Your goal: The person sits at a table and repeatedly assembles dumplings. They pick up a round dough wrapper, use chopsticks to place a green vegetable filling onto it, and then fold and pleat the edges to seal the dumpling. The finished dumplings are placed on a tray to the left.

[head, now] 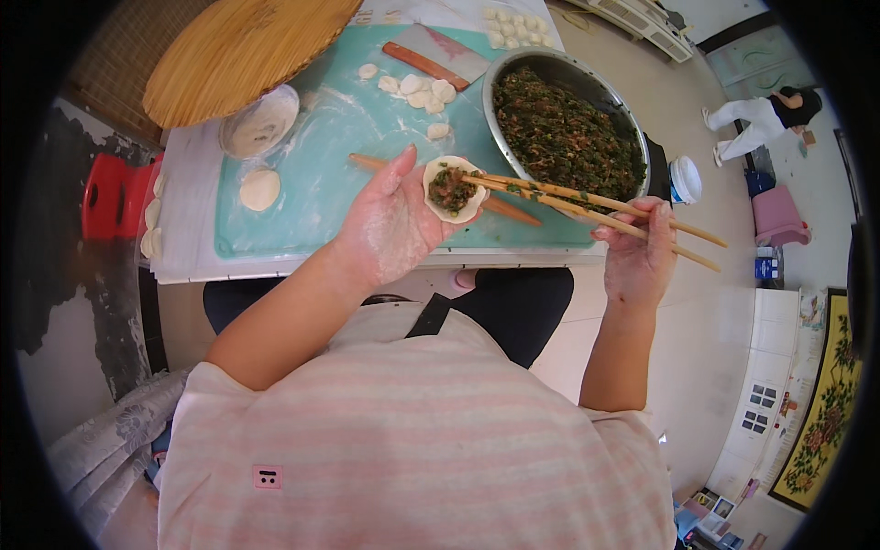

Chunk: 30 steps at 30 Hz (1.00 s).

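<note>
On the palm and fingers of my floured left hand (395, 220) lies a round dough wrapper (472, 211) with meat and chopped green filling (448, 191) at its middle. My right hand (643, 240) grips a pair of wooden chopsticks (570, 199), whose tips touch the filling. Behind them stands a large metal bowl (489, 113) holding much more of the filling. A wooden rolling pin (515, 212) lies on the green mat (309, 227), partly hidden under my left hand. One flat wrapper (260, 190) is at the mat's left, and several small dough pieces (416, 89) lie farther back.
A cleaver (426, 63) with a wooden handle lies behind the dough pieces. A bowl of flour (258, 124) stands partly under a large woven round tray (247, 55). Finished dumplings (515, 27) sit at the back right, others (152, 213) at the left edge. A person (763, 120) is farther off.
</note>
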Each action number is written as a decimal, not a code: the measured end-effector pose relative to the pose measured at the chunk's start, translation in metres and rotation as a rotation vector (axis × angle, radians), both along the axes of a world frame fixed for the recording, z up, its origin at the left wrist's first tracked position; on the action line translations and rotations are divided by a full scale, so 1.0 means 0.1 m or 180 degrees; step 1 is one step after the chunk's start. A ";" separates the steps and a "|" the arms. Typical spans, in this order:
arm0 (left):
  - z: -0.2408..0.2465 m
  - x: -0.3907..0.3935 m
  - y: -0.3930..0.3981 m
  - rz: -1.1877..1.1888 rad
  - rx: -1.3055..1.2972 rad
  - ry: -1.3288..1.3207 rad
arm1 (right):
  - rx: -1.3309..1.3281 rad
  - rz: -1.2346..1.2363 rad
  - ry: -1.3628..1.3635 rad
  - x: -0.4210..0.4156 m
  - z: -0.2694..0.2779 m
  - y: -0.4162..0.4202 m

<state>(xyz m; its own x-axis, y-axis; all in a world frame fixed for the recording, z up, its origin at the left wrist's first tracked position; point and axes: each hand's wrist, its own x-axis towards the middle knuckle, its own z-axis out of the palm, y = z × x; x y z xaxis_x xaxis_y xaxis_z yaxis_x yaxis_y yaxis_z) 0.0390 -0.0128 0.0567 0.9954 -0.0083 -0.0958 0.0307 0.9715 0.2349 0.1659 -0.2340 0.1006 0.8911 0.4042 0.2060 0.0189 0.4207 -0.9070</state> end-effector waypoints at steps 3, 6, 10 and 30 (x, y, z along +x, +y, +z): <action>0.00 -0.13 0.03 0.0098 -0.0029 -0.0066 | -0.0079 0.0211 0.0037 -0.07 0.01 0.11; 0.03 -0.27 0.07 0.0165 -0.0077 -0.0093 | -0.0310 0.0334 -0.0029 -0.17 0.06 0.22; 0.01 -0.46 0.12 0.0299 -0.0173 -0.0128 | -0.0357 0.0436 -0.0142 -0.26 0.08 0.32; -0.04 -0.88 0.10 0.0733 0.0192 0.0015 | -0.0462 0.0379 -0.0343 -0.63 0.05 0.57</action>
<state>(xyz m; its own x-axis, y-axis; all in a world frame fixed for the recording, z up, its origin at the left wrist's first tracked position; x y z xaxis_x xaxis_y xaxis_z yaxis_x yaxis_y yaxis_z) -0.0494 -0.0025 0.0523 0.9699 0.2249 -0.0938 -0.1890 0.9372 0.2932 0.1024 -0.1766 0.1055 0.8112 0.5378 0.2296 0.0770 0.2909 -0.9537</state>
